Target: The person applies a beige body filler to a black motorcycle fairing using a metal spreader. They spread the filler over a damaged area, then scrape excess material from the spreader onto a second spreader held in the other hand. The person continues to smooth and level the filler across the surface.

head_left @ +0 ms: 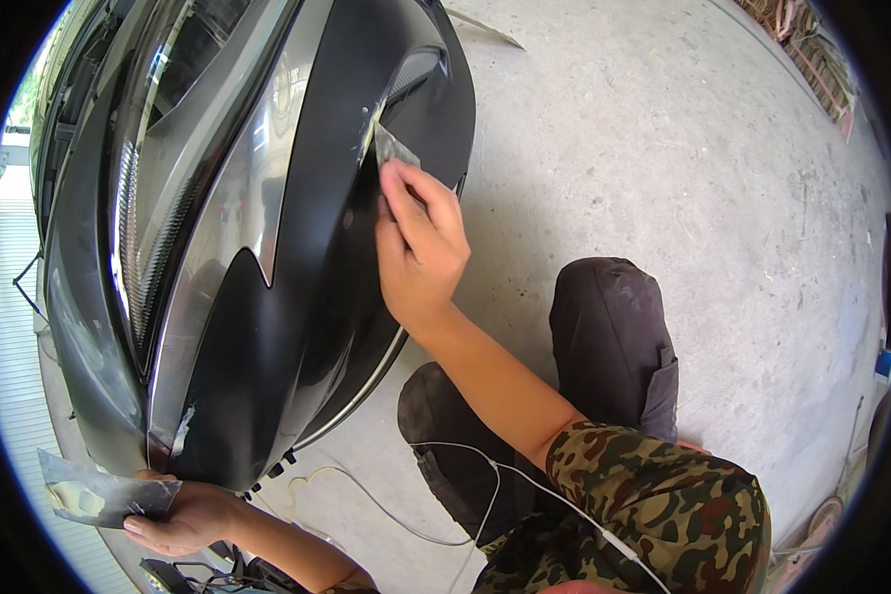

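A black car's front bumper corner [317, 238] fills the left and centre, with a headlight [193, 109] beside it. My right hand [421, 233] pinches a thin grey spreader blade [396, 146], its edge against pale filler [371, 124] along a recess in the bumper. Low at the left, my left hand [183, 520] holds a flat metal plate [99, 500] with pale paste on it, level with the lower end of the bumper.
Grey concrete floor [713, 178] lies right of the car, under my bent knees [609, 337]. A thin white cable [495, 465] crosses my legs. Clutter [812, 69] lies at the upper right, and dark parts [198, 574] sit at the lower left.
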Available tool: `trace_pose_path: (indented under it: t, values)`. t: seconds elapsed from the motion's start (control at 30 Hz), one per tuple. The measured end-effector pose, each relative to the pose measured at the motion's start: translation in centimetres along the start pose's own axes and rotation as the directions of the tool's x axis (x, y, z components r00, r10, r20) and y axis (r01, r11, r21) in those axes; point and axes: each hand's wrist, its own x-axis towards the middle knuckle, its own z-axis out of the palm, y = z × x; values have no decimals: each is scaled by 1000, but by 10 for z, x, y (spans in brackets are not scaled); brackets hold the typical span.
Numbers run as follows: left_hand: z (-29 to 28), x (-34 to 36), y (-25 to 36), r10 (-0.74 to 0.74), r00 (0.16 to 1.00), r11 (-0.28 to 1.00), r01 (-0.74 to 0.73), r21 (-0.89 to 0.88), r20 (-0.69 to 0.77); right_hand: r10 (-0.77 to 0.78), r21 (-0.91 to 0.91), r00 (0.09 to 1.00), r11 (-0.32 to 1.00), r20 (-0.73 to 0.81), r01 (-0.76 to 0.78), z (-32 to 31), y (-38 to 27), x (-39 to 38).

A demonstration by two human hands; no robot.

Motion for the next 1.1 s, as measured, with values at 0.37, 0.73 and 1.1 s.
trace_pose_path:
  t: [0.37, 0.73, 1.1]
  values:
    - [1, 0, -1, 25, 1000, 1000, -25, -3, 6, 33, 8, 998, 999, -54, -33, 7, 5, 29]
    - [-11, 3, -7, 44, 998, 997, -47, 67, 43, 23, -15, 1000, 1000, 15, -23, -28, -2, -9]
    - [-8, 2, -4, 29, 1000, 999, -29, 46, -2, -185, -424, 978, 881, 100, 210, -36, 1, 50]
